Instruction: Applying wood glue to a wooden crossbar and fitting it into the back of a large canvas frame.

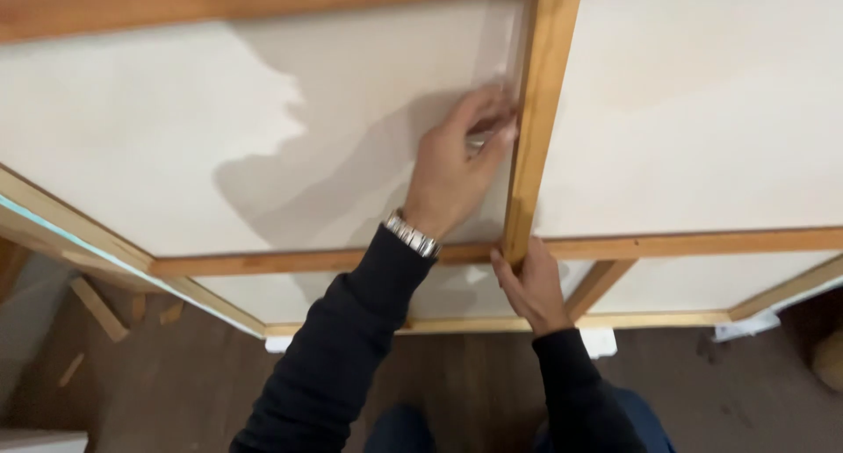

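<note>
Hands on the canvas frame's middle bar

From my feed, left hand (457, 168) pinches something small and silvery against the canvas (263, 128), touching the wooden crossbar (537, 111). Right hand (529, 286) grips the crossbar's near end. Wood scraps (98, 308) lie on the floor, far left.

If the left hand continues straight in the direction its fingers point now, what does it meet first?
Probably the vertical wooden bar of the frame: the left hand points up and right, with fingertips almost against the bar's edge. Depth is unclear.
</note>
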